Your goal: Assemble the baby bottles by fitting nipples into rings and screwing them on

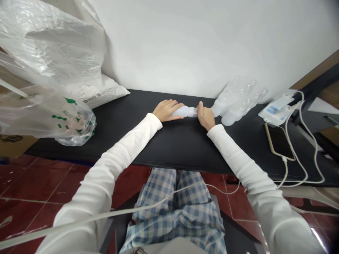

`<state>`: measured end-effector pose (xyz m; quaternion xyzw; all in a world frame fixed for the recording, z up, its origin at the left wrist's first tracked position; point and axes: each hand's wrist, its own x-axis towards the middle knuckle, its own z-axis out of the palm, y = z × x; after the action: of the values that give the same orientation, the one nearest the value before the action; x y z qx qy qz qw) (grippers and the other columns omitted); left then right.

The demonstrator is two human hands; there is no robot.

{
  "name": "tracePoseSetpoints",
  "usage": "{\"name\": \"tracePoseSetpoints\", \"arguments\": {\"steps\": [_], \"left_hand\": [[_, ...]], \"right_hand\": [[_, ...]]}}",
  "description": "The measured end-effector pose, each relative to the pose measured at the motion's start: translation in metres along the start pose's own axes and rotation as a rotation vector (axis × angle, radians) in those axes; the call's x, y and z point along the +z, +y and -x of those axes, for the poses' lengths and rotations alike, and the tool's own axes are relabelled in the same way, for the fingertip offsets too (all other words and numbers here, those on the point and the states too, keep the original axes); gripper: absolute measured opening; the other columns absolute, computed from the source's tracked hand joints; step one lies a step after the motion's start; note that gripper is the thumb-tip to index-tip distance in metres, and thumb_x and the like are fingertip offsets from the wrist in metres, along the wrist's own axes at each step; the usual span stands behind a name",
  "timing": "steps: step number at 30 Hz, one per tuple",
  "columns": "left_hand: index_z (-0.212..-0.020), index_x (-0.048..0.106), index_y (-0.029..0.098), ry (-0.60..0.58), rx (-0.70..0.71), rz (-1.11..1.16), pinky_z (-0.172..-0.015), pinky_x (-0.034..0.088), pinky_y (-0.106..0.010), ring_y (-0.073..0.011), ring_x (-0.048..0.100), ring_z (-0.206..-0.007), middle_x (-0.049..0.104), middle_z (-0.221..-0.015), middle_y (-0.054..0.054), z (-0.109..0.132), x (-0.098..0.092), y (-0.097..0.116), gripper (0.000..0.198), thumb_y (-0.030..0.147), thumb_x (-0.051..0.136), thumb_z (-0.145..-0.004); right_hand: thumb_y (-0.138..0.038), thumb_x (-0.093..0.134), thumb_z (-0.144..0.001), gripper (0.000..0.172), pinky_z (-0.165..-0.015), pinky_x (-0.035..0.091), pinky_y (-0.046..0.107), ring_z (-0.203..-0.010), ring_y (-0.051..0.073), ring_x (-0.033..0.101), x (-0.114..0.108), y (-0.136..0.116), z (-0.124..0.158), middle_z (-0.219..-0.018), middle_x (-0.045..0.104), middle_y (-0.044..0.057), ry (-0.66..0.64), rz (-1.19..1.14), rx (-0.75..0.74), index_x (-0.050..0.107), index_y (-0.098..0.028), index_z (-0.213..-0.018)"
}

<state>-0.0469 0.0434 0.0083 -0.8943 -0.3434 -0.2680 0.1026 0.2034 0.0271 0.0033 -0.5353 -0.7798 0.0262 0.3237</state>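
Translucent bottle (185,112) held sideways over the worktop (169,144), at twelve o'clock from the lap (176,204). Its body is wrapped by the left hand (169,110) at nine o'clock; its clear end is pinched by the right hand (206,115) at three, that grip curled closed. More bottles (238,100) are grouped just short of three o'clock. Step in hand judged to be work at the clear end; steady body, controlled fingertips seem called for.
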Motion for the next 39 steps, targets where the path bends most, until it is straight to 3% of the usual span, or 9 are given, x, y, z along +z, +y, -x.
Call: {"name": "tracePoseSetpoints", "arguments": {"steps": [4, 7, 13, 20, 26, 29, 32, 36, 39], "left_hand": [[-0.127, 0.070, 0.020, -0.053, -0.132, 0.238, -0.092, 0.053, -0.036, -0.0261, 0.072, -0.103, 0.075, -0.114, -0.011, 0.004, -0.005, -0.003, 0.064, 0.068, 0.067, -0.084], [-0.122, 0.072, 0.023, -0.128, -0.241, 0.392, -0.093, 0.053, -0.034, -0.0241, 0.073, -0.105, 0.076, -0.118, -0.006, 0.004, -0.009, -0.001, 0.057, 0.064, 0.071, -0.081], [-0.124, 0.072, 0.024, -0.183, -0.254, 0.368, -0.095, 0.053, -0.034, -0.0264, 0.072, -0.110, 0.075, -0.122, -0.006, 0.000, -0.013, 0.005, 0.059, 0.063, 0.072, -0.080], [-0.125, 0.071, 0.022, -0.146, -0.158, 0.216, -0.086, 0.055, -0.033, -0.0256, 0.074, -0.102, 0.076, -0.114, -0.008, 0.003, -0.007, 0.001, 0.062, 0.067, 0.069, -0.082], [-0.119, 0.073, 0.020, -0.088, -0.051, 0.151, -0.082, 0.055, -0.032, -0.0247, 0.075, -0.096, 0.078, -0.108, -0.009, 0.004, 0.001, -0.001, 0.058, 0.067, 0.066, -0.085], [-0.114, 0.073, 0.019, -0.096, -0.061, 0.167, -0.085, 0.055, -0.034, -0.0259, 0.074, -0.100, 0.078, -0.109, -0.009, 0.004, 0.000, 0.001, 0.055, 0.065, 0.066, -0.086], [-0.114, 0.073, 0.020, -0.095, -0.137, 0.201, -0.088, 0.055, -0.035, -0.0266, 0.073, -0.103, 0.078, -0.111, -0.009, 0.003, -0.003, 0.002, 0.054, 0.063, 0.070, -0.082], [-0.113, 0.072, 0.023, -0.104, -0.276, 0.347, -0.087, 0.054, -0.033, -0.0231, 0.073, -0.099, 0.078, -0.111, -0.005, 0.003, -0.009, 0.000, 0.049, 0.060, 0.071, -0.081], [-0.111, 0.072, 0.021, -0.115, -0.319, 0.431, -0.084, 0.053, -0.031, -0.0210, 0.073, -0.092, 0.078, -0.107, -0.004, 0.003, -0.011, -0.002, 0.048, 0.058, 0.071, -0.081]], "right_hand": [[-0.053, 0.025, -0.105, 0.049, -0.078, 0.050, 0.035, -0.092, 0.024, 0.068, -0.007, -0.013, 0.004, -0.108, 0.071, 0.013, 0.042, -0.034, -0.236, 0.059, -0.019, -0.114], [-0.049, 0.031, -0.104, 0.041, -0.080, 0.050, 0.035, -0.089, 0.024, 0.068, -0.009, -0.014, 0.002, -0.101, 0.071, 0.012, 0.033, -0.003, -0.323, 0.059, -0.019, -0.112], [-0.041, 0.037, -0.100, 0.031, -0.062, 0.037, 0.030, -0.070, 0.022, 0.063, -0.011, -0.016, 0.003, -0.083, 0.071, 0.007, 0.001, 0.108, -0.150, 0.059, -0.020, -0.104], [-0.037, 0.032, -0.102, 0.032, -0.064, 0.033, 0.031, -0.065, 0.024, 0.057, -0.010, -0.023, 0.001, -0.074, 0.067, 0.005, -0.079, 0.071, 0.061, 0.061, -0.023, -0.102], [-0.045, 0.030, -0.105, 0.043, -0.065, 0.035, 0.032, -0.070, 0.025, 0.058, -0.002, -0.018, 0.000, -0.077, 0.070, 0.007, -0.055, 0.047, 0.156, 0.059, -0.024, -0.080], [-0.048, 0.027, -0.105, 0.048, -0.062, 0.033, 0.031, -0.068, 0.024, 0.058, 0.000, -0.016, 0.002, -0.075, 0.069, 0.007, -0.057, 0.066, 0.165, 0.060, -0.024, -0.081], [-0.049, 0.023, -0.106, 0.050, -0.063, 0.035, 0.031, -0.070, 0.024, 0.061, -0.005, -0.015, 0.004, -0.076, 0.069, 0.008, -0.062, 0.086, 0.076, 0.063, -0.023, -0.091], [-0.050, 0.027, -0.105, 0.048, -0.072, 0.044, 0.033, -0.093, 0.024, 0.066, -0.015, -0.014, 0.005, -0.106, 0.073, 0.012, -0.031, 0.058, -0.154, 0.062, -0.019, -0.115], [-0.047, 0.029, -0.105, 0.047, -0.081, 0.048, 0.036, -0.101, 0.026, 0.064, -0.018, -0.013, 0.003, -0.111, 0.071, 0.013, -0.002, 0.080, -0.272, 0.059, -0.018, -0.126]]}}
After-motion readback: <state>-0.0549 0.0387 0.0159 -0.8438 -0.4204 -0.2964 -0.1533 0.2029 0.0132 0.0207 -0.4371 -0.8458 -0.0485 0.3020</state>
